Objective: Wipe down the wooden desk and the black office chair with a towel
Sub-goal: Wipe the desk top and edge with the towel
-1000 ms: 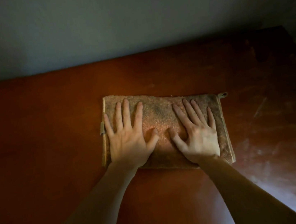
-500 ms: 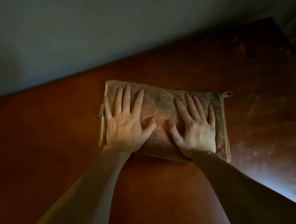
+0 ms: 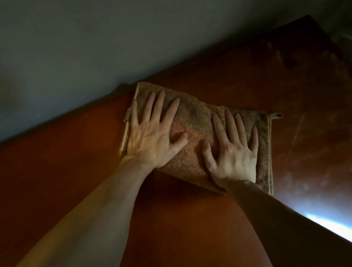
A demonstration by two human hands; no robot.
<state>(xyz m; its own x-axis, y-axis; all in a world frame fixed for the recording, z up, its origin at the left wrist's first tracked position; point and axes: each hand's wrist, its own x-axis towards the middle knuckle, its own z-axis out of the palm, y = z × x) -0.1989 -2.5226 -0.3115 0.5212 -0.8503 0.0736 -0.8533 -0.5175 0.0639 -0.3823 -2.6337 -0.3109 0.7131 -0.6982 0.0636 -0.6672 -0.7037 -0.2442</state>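
With left hand (image 3: 152, 137) and right hand (image 3: 233, 159) spread flat, pressing folded brown terry towel (image 3: 194, 117) at far edge of reddish wooden desk (image 3: 65, 181).

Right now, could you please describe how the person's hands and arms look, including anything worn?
The left hand and right hand are bare: no gloves, rings or watch show. The left forearm and right forearm are uncovered, no sleeve in view.

Left hand (image 3: 153, 136) and right hand (image 3: 233, 156) lie flat, palm-down and splayed, side by side, the left reaching farther.
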